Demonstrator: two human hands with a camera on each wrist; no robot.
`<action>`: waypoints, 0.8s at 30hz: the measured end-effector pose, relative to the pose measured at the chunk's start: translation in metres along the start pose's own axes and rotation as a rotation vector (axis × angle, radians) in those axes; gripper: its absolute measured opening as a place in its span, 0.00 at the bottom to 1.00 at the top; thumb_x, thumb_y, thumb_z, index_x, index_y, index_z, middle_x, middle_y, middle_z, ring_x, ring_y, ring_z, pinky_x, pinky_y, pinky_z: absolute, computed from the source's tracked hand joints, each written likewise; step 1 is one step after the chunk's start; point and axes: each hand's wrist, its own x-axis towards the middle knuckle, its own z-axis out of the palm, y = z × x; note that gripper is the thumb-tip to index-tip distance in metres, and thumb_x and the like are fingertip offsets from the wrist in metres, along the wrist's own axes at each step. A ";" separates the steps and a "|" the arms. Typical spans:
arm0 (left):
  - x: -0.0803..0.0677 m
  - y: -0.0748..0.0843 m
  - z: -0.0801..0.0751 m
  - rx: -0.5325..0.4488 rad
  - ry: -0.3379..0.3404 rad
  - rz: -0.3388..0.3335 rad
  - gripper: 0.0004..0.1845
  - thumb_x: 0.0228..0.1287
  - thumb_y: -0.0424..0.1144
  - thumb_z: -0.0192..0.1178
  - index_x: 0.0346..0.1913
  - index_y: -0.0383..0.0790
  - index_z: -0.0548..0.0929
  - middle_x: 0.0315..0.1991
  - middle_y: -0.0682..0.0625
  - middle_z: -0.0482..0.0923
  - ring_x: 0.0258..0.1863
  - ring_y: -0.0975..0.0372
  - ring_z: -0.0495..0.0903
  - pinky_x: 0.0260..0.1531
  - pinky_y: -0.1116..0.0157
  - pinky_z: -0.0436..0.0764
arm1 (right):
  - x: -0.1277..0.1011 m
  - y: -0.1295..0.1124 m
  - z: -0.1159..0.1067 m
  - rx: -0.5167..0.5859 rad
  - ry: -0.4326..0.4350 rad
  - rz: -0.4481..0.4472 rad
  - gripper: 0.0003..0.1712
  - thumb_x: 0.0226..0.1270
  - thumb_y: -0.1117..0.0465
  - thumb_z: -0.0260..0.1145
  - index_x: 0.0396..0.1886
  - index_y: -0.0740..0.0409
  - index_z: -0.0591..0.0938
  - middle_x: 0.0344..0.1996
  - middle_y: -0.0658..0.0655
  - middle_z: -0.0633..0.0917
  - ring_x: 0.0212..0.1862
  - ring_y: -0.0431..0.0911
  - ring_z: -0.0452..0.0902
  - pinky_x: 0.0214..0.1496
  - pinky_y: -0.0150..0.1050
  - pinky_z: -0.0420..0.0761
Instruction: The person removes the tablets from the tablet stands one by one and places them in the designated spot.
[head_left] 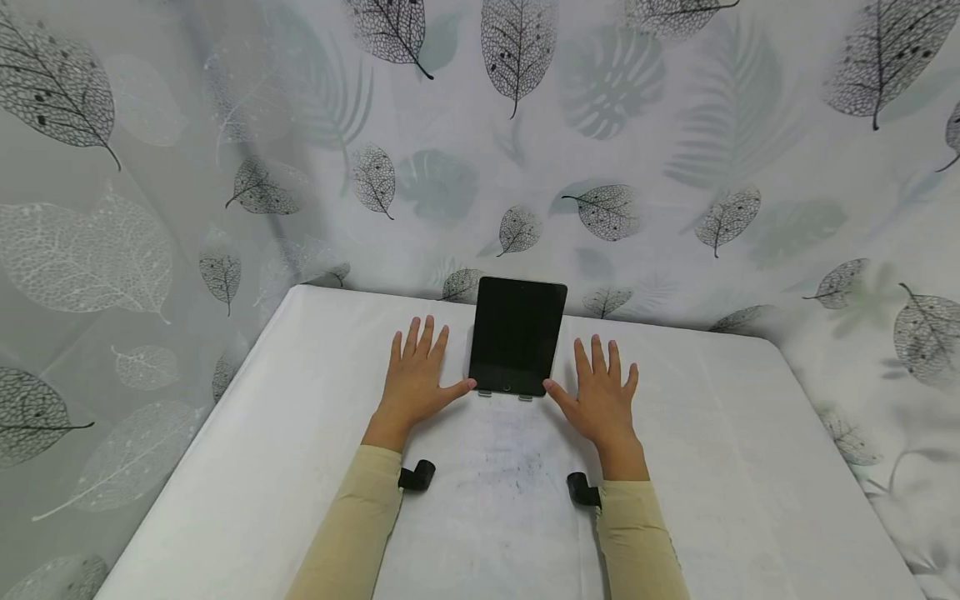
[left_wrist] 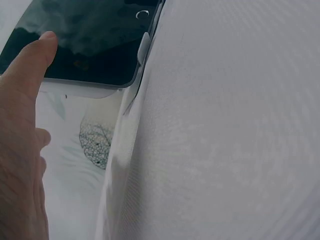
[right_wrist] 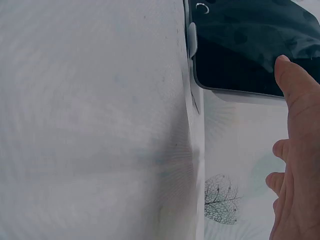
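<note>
On the left hand point(head_left: 412, 379) and right hand point(head_left: 602, 402) the fingers point(head_left: 597, 357) are spread apart, the dark tablet point(head_left: 517, 329) framed between the thumbs point(head_left: 456, 390) at frame centre, contact uncertain, its round button point(head_left: 507, 388) placed low, the white table point(head_left: 712, 467) seen beneath.

Leaf-printed sheeting point(head_left: 465, 108) hangs around a white-covered table point(head_left: 735, 450).

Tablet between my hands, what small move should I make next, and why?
I'd probably bring the left hand and right hand inward to grip the tablet by its sides: both hands are open beside it, thumbs pointing toward its lower corners, and neither grips it.
</note>
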 end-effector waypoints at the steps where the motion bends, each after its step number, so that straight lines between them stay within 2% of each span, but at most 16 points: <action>1: 0.000 0.000 0.000 -0.001 0.001 0.000 0.59 0.59 0.80 0.50 0.84 0.48 0.48 0.85 0.44 0.37 0.84 0.52 0.29 0.82 0.43 0.33 | 0.000 0.000 0.000 0.002 0.001 -0.001 0.58 0.67 0.25 0.57 0.84 0.51 0.50 0.84 0.64 0.45 0.83 0.64 0.32 0.77 0.76 0.34; 6: 0.000 -0.001 0.001 -0.039 0.014 0.012 0.58 0.60 0.79 0.50 0.83 0.48 0.49 0.85 0.45 0.37 0.85 0.52 0.30 0.82 0.43 0.34 | 0.000 0.000 0.001 0.041 0.027 -0.011 0.57 0.67 0.27 0.58 0.84 0.52 0.52 0.83 0.64 0.48 0.83 0.64 0.34 0.77 0.76 0.36; 10: -0.001 -0.001 0.002 -0.107 0.040 0.032 0.56 0.62 0.76 0.52 0.83 0.47 0.49 0.85 0.44 0.40 0.85 0.51 0.33 0.82 0.42 0.36 | 0.000 -0.001 0.002 0.139 0.068 -0.022 0.54 0.68 0.30 0.60 0.83 0.53 0.54 0.82 0.64 0.52 0.83 0.63 0.39 0.77 0.74 0.39; 14: -0.002 -0.001 0.004 -0.223 0.095 0.068 0.54 0.62 0.71 0.56 0.82 0.43 0.52 0.84 0.43 0.46 0.84 0.48 0.40 0.81 0.41 0.40 | 0.000 -0.003 0.004 0.254 0.118 -0.053 0.51 0.69 0.36 0.63 0.82 0.54 0.56 0.79 0.64 0.59 0.81 0.62 0.47 0.78 0.71 0.47; 17: -0.002 0.000 0.006 -0.346 0.143 0.098 0.54 0.61 0.66 0.62 0.82 0.42 0.54 0.82 0.44 0.53 0.82 0.49 0.50 0.81 0.43 0.50 | 0.000 -0.004 0.005 0.306 0.158 -0.082 0.49 0.69 0.39 0.65 0.81 0.56 0.59 0.76 0.66 0.64 0.77 0.63 0.56 0.77 0.69 0.52; 19: -0.003 -0.001 0.009 -0.427 0.176 0.120 0.53 0.60 0.62 0.67 0.82 0.45 0.55 0.80 0.46 0.58 0.78 0.50 0.58 0.78 0.46 0.61 | 0.000 -0.006 0.006 0.328 0.183 -0.097 0.48 0.69 0.40 0.66 0.81 0.56 0.60 0.73 0.66 0.67 0.74 0.63 0.60 0.75 0.69 0.56; 21: -0.003 -0.001 0.011 -0.513 0.216 0.155 0.51 0.59 0.56 0.72 0.81 0.46 0.58 0.75 0.46 0.64 0.72 0.52 0.65 0.71 0.49 0.73 | 0.000 -0.007 0.007 0.356 0.205 -0.110 0.46 0.69 0.42 0.66 0.80 0.55 0.62 0.70 0.66 0.70 0.70 0.62 0.65 0.74 0.67 0.61; 24: -0.004 0.000 0.013 -0.608 0.274 0.224 0.48 0.56 0.47 0.76 0.79 0.45 0.63 0.68 0.43 0.70 0.63 0.51 0.73 0.61 0.52 0.82 | 0.000 -0.010 0.009 0.410 0.242 -0.135 0.42 0.70 0.47 0.68 0.78 0.56 0.65 0.65 0.65 0.74 0.64 0.59 0.72 0.69 0.62 0.71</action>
